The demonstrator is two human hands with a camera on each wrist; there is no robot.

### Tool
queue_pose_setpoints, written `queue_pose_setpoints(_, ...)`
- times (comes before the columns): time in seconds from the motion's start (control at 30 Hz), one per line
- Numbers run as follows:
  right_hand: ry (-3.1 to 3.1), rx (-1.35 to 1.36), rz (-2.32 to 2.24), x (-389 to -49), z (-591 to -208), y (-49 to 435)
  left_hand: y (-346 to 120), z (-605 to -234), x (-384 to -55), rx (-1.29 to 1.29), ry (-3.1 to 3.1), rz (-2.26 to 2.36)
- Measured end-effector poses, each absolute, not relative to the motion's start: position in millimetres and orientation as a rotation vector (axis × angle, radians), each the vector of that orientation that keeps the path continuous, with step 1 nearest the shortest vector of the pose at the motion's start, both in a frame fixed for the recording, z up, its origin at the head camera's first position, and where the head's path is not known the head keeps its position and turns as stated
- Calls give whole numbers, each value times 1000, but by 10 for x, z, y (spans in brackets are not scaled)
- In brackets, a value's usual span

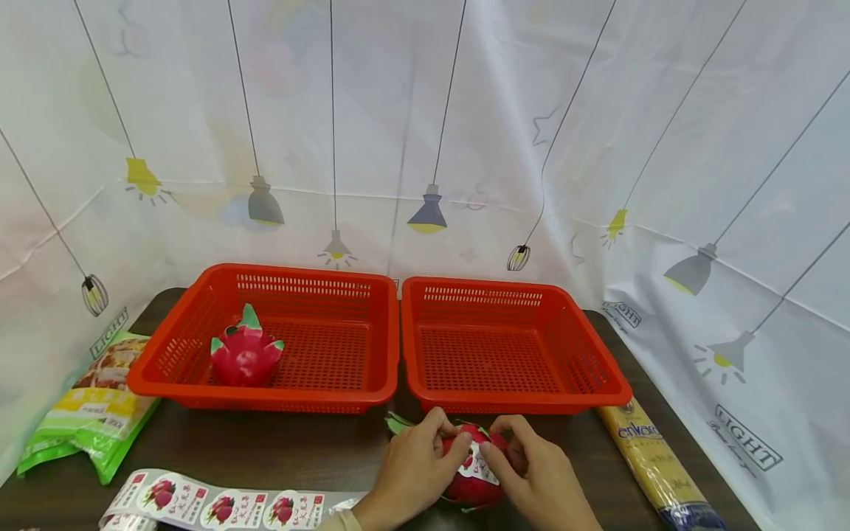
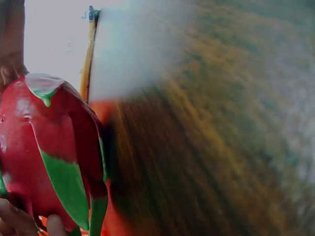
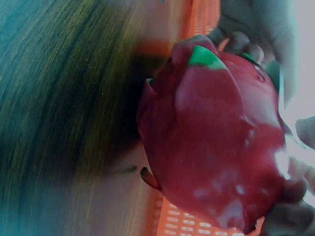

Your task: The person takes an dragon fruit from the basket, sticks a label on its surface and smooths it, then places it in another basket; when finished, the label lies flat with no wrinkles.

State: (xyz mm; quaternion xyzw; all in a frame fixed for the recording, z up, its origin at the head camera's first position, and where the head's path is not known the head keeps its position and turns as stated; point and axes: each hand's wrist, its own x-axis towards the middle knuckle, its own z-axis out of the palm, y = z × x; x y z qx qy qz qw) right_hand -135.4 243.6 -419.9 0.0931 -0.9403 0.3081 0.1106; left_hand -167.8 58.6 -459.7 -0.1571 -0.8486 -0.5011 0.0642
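Observation:
A red toy dragon fruit (image 1: 470, 493) with green-tipped scales lies on the dark table in front of the right basket. A white sticker label (image 1: 477, 466) with a fruit picture lies over its near upper side. My left hand (image 1: 413, 472) pinches the label's left part, its thumb on the label and fingers bent behind. From the other side my right hand (image 1: 546, 476) pinches the label's right edge. In the right wrist view the label's edge (image 3: 281, 96) stands off the fruit's skin (image 3: 211, 132). The left wrist view shows the fruit's green scale tips (image 2: 69, 189) close up.
Behind stand two red plastic baskets, the left one (image 1: 265, 398) holding another dragon fruit (image 1: 246, 358), the right one (image 1: 518, 404) beside it. A strip of printed labels (image 1: 255, 509) lies front left. A green-yellow food bag (image 1: 93, 405) and a yellow pasta pack (image 1: 660, 464) flank the baskets.

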Motion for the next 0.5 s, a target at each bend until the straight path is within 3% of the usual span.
queue_pose_setpoints(0.5, -2726, 257, 1084, -1401, -4245, 2477, 512, -4697, -1660, -616, -2451, -1352)
